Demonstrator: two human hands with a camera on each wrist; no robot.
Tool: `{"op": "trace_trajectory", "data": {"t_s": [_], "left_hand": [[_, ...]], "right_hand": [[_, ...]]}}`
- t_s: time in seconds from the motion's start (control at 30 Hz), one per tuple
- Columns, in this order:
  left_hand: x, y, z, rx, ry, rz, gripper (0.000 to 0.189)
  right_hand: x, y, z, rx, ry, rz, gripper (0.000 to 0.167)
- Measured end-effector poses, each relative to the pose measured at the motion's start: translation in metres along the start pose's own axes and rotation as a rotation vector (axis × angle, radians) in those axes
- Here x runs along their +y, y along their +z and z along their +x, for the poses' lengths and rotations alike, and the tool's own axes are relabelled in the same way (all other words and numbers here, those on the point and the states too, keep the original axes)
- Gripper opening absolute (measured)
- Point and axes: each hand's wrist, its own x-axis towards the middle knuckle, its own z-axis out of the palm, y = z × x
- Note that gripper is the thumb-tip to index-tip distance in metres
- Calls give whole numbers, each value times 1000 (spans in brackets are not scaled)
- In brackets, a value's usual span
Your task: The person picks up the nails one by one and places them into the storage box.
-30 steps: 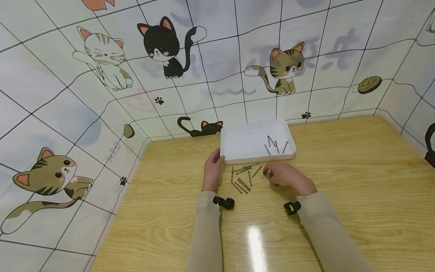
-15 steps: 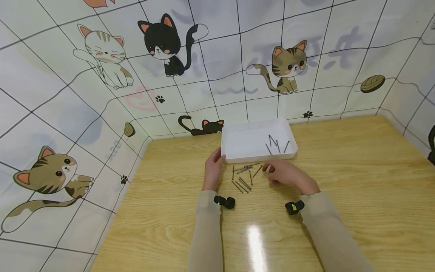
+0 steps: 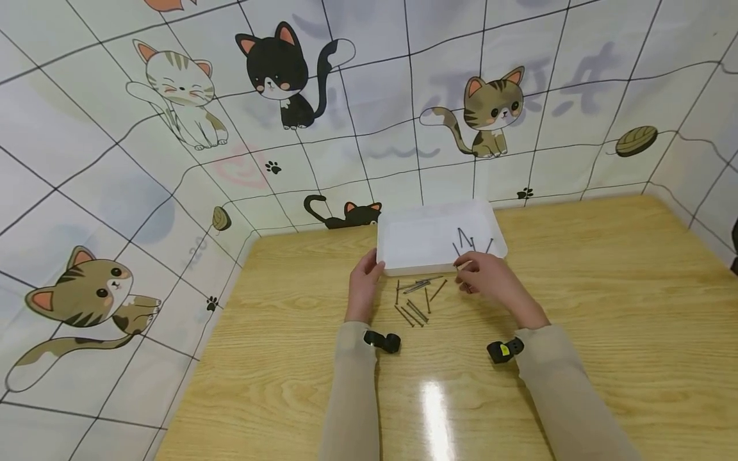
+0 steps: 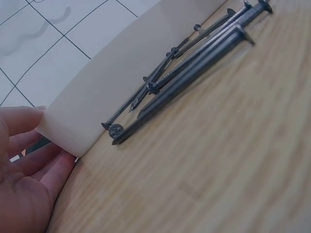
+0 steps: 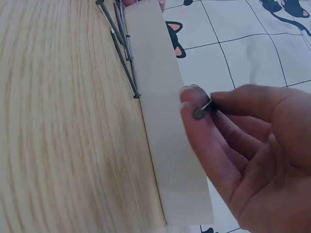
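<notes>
A shallow white tray [image 3: 418, 246] stands at the back of the table, with several nails [image 3: 464, 237] lying in its right part. At the tray's front left corner my left hand [image 3: 363, 291] grips the wall; the left wrist view shows thumb and fingers [image 4: 58, 170] about that corner. My right hand [image 3: 492, 282] is at the front wall's right part. Between its thumb and fingertips it pinches a nail [image 5: 198, 113], whose flat head shows in the right wrist view. Several more nails [image 3: 438, 290] lie loose on the table in front of the tray.
The wood-grain table [image 3: 277, 358] runs back to a wall sheet [image 3: 357, 160] printed with cats and grid lines, right behind the tray. A similar sheet borders the left side. Bare wood shows on both sides of the arms.
My right hand has moved up from beside the loose nails to the tray's front wall, carrying a nail. My left hand stays at the tray's corner.
</notes>
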Motion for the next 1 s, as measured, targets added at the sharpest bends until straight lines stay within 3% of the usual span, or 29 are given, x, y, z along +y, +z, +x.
{"op": "trace_trajectory", "data": {"t_s": [0.2, 0.5, 0.67, 0.8, 1.0], "left_hand": [[-15, 0, 8, 19, 16, 0, 43], [-30, 4, 7, 32, 4, 18, 42], [-25, 2, 7, 25, -7, 15, 43], [-10, 1, 1, 8, -14, 3, 43], [1, -1, -3, 2, -8, 21, 44]], "right_hand": [[-1, -4, -2, 80, 14, 106, 34], [0, -15, -4, 148, 6, 102, 34], [-6, -25, 8, 160, -8, 48, 35], [-13, -32, 16, 166, -14, -3, 35], [-16, -39, 34, 125, -8, 83, 31]]}}
